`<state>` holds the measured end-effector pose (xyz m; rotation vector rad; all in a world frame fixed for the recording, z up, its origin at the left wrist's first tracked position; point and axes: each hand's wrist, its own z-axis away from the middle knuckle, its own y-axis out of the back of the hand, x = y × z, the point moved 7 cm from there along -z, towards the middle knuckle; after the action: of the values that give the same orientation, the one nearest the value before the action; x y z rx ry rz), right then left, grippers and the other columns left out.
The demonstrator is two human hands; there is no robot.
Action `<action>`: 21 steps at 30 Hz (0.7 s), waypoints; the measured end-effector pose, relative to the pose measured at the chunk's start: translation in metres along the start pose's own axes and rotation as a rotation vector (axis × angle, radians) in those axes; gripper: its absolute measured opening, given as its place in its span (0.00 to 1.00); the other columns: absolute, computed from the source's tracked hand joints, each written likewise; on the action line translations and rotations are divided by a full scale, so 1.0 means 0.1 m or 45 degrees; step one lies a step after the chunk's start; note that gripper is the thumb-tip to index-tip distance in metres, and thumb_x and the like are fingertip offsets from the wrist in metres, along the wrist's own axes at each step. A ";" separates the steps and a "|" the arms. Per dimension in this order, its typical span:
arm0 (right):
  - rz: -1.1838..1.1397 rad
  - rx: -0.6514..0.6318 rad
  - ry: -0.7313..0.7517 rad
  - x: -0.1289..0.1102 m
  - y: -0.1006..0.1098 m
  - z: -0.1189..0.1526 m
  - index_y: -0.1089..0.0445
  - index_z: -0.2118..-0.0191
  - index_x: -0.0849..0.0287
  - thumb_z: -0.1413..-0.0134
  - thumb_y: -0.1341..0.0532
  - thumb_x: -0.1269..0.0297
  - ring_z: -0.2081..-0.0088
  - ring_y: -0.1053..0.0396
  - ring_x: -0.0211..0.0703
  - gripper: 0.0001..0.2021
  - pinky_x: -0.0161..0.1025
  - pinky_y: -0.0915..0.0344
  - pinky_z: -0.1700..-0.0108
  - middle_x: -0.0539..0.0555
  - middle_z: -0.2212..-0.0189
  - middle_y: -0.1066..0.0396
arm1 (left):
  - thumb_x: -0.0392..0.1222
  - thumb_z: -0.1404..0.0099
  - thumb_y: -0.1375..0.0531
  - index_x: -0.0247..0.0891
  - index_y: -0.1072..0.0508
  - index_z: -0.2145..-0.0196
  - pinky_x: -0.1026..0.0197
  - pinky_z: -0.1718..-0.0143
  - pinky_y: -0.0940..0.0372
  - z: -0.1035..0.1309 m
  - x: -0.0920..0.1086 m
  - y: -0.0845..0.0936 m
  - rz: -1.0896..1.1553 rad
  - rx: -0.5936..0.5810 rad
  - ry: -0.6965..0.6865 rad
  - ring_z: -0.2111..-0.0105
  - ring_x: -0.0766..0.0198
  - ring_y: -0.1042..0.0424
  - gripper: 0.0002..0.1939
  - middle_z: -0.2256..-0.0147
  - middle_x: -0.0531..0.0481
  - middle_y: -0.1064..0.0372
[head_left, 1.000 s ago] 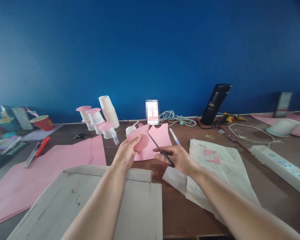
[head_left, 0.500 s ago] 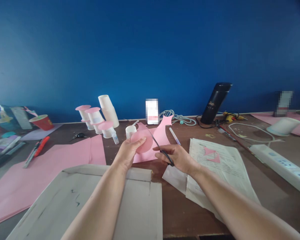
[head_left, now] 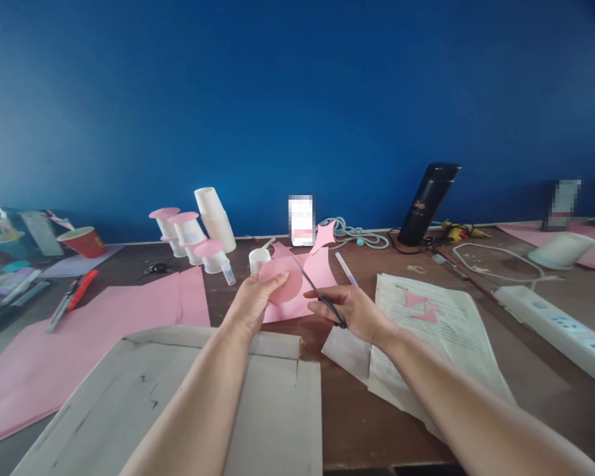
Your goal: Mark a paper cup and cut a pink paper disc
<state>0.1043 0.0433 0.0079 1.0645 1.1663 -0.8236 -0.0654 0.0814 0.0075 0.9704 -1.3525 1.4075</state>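
Note:
Between thumb and fingers, my left hand [head_left: 256, 296] pinches a round pink paper piece [head_left: 286, 285]. My right hand [head_left: 350, 307] grips dark scissors [head_left: 322, 299], whose blades point up and left along the circle's right edge. A curled strip of pink paper [head_left: 326, 236] rises behind the blades. More pink paper [head_left: 297, 313] lies below the circle. Beyond my left hand a small white cup [head_left: 258, 260] holds a thin white stick. At its left stand white paper cups topped with pink discs [head_left: 184, 233].
Pink sheets [head_left: 114, 324] and a grey board [head_left: 178, 396] cover the left front. A printed sheet [head_left: 436, 344] with pink scraps lies at right, beside a power strip [head_left: 555, 324]. A black flask [head_left: 426, 205] and a phone [head_left: 302, 221] stand by the wall.
The pink paper strip behind the scissors has curled and shifted slightly left and down. Both hands stay almost in place.

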 end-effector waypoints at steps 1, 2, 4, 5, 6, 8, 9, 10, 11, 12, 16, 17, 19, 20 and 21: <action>-0.011 0.001 -0.002 0.00 0.00 0.00 0.25 0.54 0.62 0.55 0.34 0.47 0.78 0.48 0.33 0.27 0.34 0.51 0.75 0.45 0.82 0.44 | 0.47 0.52 0.30 0.30 0.22 0.61 0.55 0.53 0.36 0.00 0.00 0.00 -0.001 -0.002 -0.003 0.58 0.54 0.27 0.23 0.58 0.37 0.25; -0.018 0.002 -0.005 0.00 0.00 0.00 0.25 0.54 0.62 0.55 0.34 0.47 0.78 0.48 0.33 0.26 0.34 0.51 0.75 0.45 0.82 0.44 | 0.47 0.52 0.30 0.30 0.22 0.61 0.55 0.53 0.36 0.00 0.00 0.00 -0.001 -0.001 -0.007 0.58 0.54 0.27 0.23 0.58 0.38 0.25; -0.025 0.008 -0.008 0.00 0.00 0.01 0.25 0.55 0.61 0.56 0.34 0.47 0.79 0.48 0.33 0.26 0.35 0.52 0.76 0.45 0.82 0.44 | 0.47 0.53 0.29 0.30 0.22 0.62 0.55 0.54 0.36 0.00 0.00 0.01 -0.001 0.009 -0.009 0.59 0.54 0.27 0.22 0.59 0.38 0.25; -0.028 0.006 -0.008 0.00 0.00 0.01 0.25 0.55 0.61 0.56 0.34 0.47 0.79 0.48 0.33 0.26 0.35 0.52 0.76 0.45 0.83 0.44 | 0.47 0.53 0.29 0.31 0.22 0.62 0.55 0.54 0.36 0.00 0.00 0.01 -0.002 0.013 -0.007 0.59 0.54 0.27 0.22 0.59 0.38 0.25; -0.033 0.005 -0.007 0.00 0.00 0.01 0.25 0.55 0.61 0.56 0.33 0.47 0.79 0.49 0.33 0.26 0.35 0.52 0.76 0.45 0.83 0.45 | 0.47 0.53 0.29 0.31 0.22 0.62 0.55 0.54 0.36 0.00 0.00 0.01 0.000 0.016 -0.006 0.59 0.54 0.27 0.22 0.59 0.38 0.25; -0.037 0.002 -0.011 -0.01 0.00 0.01 0.25 0.55 0.61 0.56 0.33 0.47 0.79 0.49 0.33 0.26 0.35 0.53 0.76 0.44 0.83 0.45 | 0.47 0.53 0.29 0.30 0.22 0.62 0.56 0.54 0.35 0.00 0.00 0.01 0.008 0.017 -0.006 0.59 0.55 0.27 0.22 0.59 0.38 0.25; -0.038 0.002 -0.014 -0.01 0.00 0.02 0.25 0.55 0.61 0.56 0.33 0.47 0.79 0.49 0.33 0.26 0.35 0.53 0.76 0.44 0.83 0.46 | 0.47 0.53 0.29 0.30 0.22 0.62 0.56 0.55 0.35 0.00 0.00 0.01 0.016 0.015 -0.006 0.59 0.55 0.27 0.22 0.59 0.38 0.25; -0.037 0.003 -0.016 -0.02 0.00 0.02 0.25 0.55 0.61 0.57 0.33 0.47 0.79 0.49 0.33 0.26 0.35 0.53 0.76 0.45 0.83 0.46 | 0.47 0.53 0.29 0.31 0.22 0.62 0.56 0.55 0.35 0.01 0.00 0.00 0.026 0.011 -0.007 0.59 0.55 0.27 0.22 0.59 0.38 0.25; -0.027 0.007 -0.016 -0.03 0.01 0.02 0.25 0.55 0.61 0.57 0.33 0.47 0.79 0.49 0.33 0.26 0.35 0.53 0.76 0.45 0.83 0.46 | 0.47 0.53 0.29 0.31 0.22 0.62 0.56 0.55 0.35 0.01 0.00 0.00 0.036 0.007 -0.007 0.60 0.56 0.27 0.22 0.60 0.39 0.24; -0.011 0.014 -0.014 -0.03 0.01 0.02 0.25 0.55 0.61 0.57 0.33 0.46 0.79 0.49 0.33 0.26 0.35 0.53 0.76 0.45 0.83 0.45 | 0.47 0.54 0.29 0.31 0.22 0.62 0.56 0.55 0.35 0.01 0.00 -0.01 0.043 0.003 -0.004 0.60 0.56 0.27 0.22 0.60 0.39 0.24; 0.005 0.025 -0.014 -0.04 0.01 0.02 0.24 0.55 0.61 0.56 0.34 0.47 0.79 0.49 0.33 0.26 0.35 0.52 0.76 0.45 0.83 0.45 | 0.47 0.54 0.29 0.31 0.22 0.62 0.56 0.56 0.35 0.01 0.00 -0.01 0.045 0.003 0.004 0.60 0.56 0.27 0.22 0.60 0.39 0.24; -0.014 0.019 -0.014 -0.04 0.01 0.02 0.24 0.55 0.61 0.56 0.33 0.47 0.79 0.49 0.33 0.26 0.35 0.52 0.76 0.45 0.83 0.45 | 0.47 0.54 0.29 0.31 0.22 0.62 0.56 0.56 0.35 0.00 0.00 -0.01 0.045 0.004 0.003 0.60 0.56 0.27 0.22 0.60 0.39 0.24; -0.052 0.006 -0.007 -0.02 0.00 0.02 0.25 0.55 0.61 0.56 0.33 0.49 0.79 0.49 0.32 0.25 0.34 0.53 0.76 0.44 0.83 0.46 | 0.47 0.53 0.29 0.31 0.22 0.63 0.57 0.56 0.35 0.01 0.00 0.00 0.047 0.003 0.003 0.60 0.56 0.27 0.22 0.60 0.39 0.24; -0.067 0.002 -0.004 -0.02 0.00 0.02 0.25 0.54 0.61 0.56 0.33 0.49 0.79 0.50 0.32 0.25 0.34 0.53 0.76 0.44 0.83 0.46 | 0.47 0.53 0.29 0.31 0.22 0.63 0.57 0.56 0.35 0.01 0.00 0.00 0.047 0.004 0.006 0.61 0.56 0.27 0.22 0.60 0.39 0.24; -0.078 -0.001 -0.002 -0.01 0.01 0.01 0.25 0.54 0.61 0.56 0.32 0.50 0.79 0.50 0.32 0.25 0.34 0.53 0.76 0.44 0.83 0.46 | 0.47 0.54 0.29 0.31 0.22 0.63 0.57 0.56 0.35 0.01 -0.01 0.00 0.045 0.010 0.011 0.61 0.56 0.27 0.22 0.61 0.39 0.24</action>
<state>0.1050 0.0421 0.0091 1.0318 1.2026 -0.8714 -0.0657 0.0806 0.0069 0.9489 -1.3648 1.4427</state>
